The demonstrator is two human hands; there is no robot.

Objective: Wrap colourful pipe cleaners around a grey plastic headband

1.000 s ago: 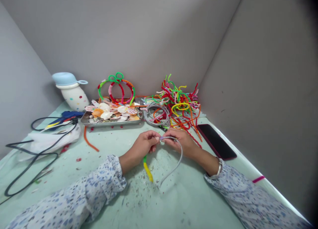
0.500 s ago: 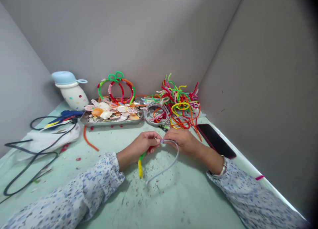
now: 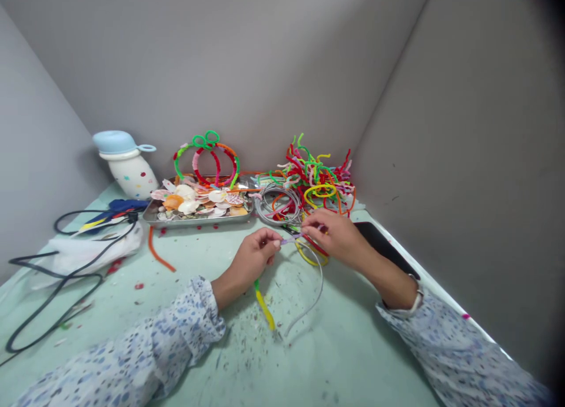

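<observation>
My left hand (image 3: pixel 251 257) is closed in a pinch on one end of a thin purple pipe cleaner (image 3: pixel 290 240). My right hand (image 3: pixel 339 237) pinches its other side, so a short stretch runs between the fingertips. A grey wire (image 3: pixel 321 289) crosses at the purple piece and curves down over the table. Below my left hand hangs a strip wrapped in green and yellow pipe cleaner (image 3: pixel 265 310); its upper part is hidden by the fingers. A yellow curved pipe cleaner (image 3: pixel 311 261) shows beneath my right hand.
At the back stand a metal tray (image 3: pixel 198 219) of shells, colourful pipe-cleaner hoops (image 3: pixel 238 159), a grey wire coil (image 3: pixel 259 209) and a pipe-cleaner heap (image 3: pixel 315 171). A phone (image 3: pixel 384 248) lies right; a bottle (image 3: pixel 132 174), black cable (image 3: pixel 22 330) and orange strip (image 3: pixel 156 255) are left.
My right hand has moved up and right, away from my left, drawing out the purple pipe cleaner between them. The grey wire and the green-yellow strip have shifted slightly right.
</observation>
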